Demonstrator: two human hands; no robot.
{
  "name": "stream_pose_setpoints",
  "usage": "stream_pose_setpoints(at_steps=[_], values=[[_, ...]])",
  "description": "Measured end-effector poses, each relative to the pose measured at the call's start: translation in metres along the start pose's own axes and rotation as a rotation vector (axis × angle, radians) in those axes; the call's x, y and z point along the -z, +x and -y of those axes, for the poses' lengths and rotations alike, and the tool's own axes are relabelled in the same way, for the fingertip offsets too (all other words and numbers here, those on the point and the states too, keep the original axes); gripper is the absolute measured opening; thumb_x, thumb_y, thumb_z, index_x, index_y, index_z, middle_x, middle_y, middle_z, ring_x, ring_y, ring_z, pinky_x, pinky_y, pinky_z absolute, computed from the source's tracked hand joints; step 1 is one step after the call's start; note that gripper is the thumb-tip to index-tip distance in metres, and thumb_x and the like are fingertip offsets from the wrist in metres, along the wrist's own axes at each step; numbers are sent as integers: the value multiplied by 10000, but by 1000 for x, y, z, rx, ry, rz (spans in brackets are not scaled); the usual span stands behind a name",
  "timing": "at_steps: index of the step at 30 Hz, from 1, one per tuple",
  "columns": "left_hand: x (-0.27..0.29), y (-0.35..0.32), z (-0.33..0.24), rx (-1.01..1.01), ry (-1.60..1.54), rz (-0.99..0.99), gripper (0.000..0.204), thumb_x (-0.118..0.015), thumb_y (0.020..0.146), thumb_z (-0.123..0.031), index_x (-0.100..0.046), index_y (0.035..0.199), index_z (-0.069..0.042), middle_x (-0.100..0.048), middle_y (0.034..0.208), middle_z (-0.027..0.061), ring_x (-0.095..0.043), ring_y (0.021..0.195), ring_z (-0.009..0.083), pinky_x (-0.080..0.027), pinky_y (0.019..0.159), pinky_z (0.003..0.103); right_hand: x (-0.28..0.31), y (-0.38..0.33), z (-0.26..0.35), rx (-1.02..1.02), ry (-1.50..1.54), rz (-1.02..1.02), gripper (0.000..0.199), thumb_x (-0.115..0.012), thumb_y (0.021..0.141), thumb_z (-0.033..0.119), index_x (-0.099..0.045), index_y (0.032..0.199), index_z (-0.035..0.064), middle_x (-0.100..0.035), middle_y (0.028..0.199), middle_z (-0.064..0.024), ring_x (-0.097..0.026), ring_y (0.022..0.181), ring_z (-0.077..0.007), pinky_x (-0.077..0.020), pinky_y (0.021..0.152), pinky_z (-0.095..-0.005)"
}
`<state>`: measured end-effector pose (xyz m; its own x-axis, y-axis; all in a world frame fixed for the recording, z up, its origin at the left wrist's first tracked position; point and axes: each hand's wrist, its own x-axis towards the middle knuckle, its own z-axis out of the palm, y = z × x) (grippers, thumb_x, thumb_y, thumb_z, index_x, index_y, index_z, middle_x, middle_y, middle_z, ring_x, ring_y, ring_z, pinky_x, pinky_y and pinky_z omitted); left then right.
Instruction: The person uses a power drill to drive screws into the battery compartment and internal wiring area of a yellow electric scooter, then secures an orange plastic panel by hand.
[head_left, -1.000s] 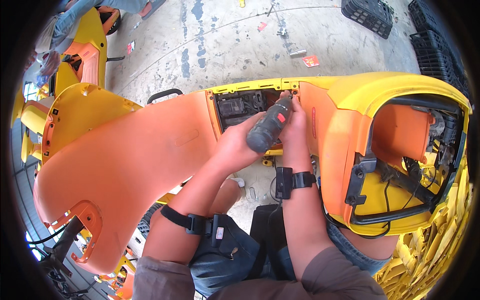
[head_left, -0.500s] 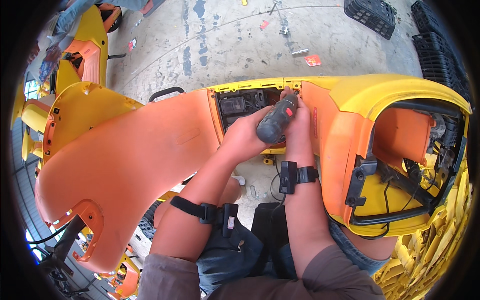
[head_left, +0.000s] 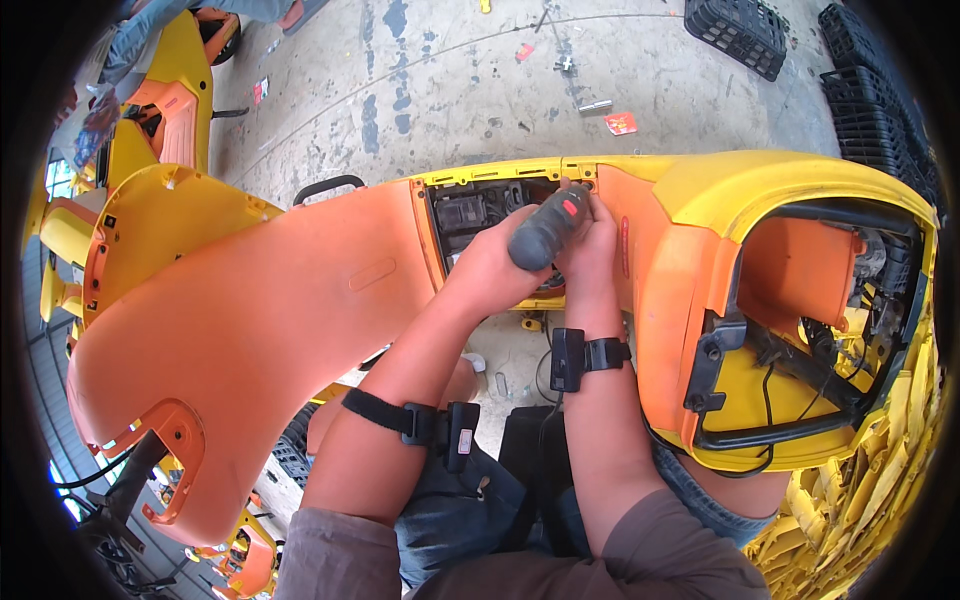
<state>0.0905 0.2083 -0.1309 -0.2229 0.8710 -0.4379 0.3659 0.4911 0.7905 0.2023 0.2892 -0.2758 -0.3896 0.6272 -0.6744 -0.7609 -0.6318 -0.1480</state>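
The grey power screwdriver (head_left: 545, 232) lies across the open compartment (head_left: 480, 215) near the top edge of the orange and yellow ride-on vehicle body (head_left: 300, 300), its nose pointing up and right toward the yellow rim. The left hand (head_left: 495, 270) is wrapped closed around the tool's barrel. The right hand (head_left: 590, 245) is curled beside the nose, fingertips pinched at the tip; whether it holds a screw or only steadies the bit I cannot tell.

Against the two earlier frames, the tool has barely shifted: it sits at the same corner of the opening, with both hands in the same grip. That suggests one fastening point is being worked without interruption, not a move to a new one.

Both forearms carry black strapped devices, one on the left arm (head_left: 440, 425) and one on the right wrist (head_left: 575, 358). Inside the compartment is a dark block with wiring. To the right, the body's open end (head_left: 800, 340) shows black cables and brackets. Beyond lies the concrete floor (head_left: 450, 90), with black crates (head_left: 740, 35) and more yellow and orange shells (head_left: 170, 90) at left.
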Motion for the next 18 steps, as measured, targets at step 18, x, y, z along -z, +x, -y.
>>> stream_pose_setpoints(at_steps=[18], values=[[-7, 11, -14, 28, -16, -64, 502, -742, 801, -145, -596, 1271, -42, -689, 1154, 158, -668, 1059, 266, -514, 934, 350, -12, -31, -15, 1, 3, 54, 507, -331, 1058, 431, -560, 1304, 51, -594, 1358, -119, -534, 1279, -271, -395, 1105, -434]])
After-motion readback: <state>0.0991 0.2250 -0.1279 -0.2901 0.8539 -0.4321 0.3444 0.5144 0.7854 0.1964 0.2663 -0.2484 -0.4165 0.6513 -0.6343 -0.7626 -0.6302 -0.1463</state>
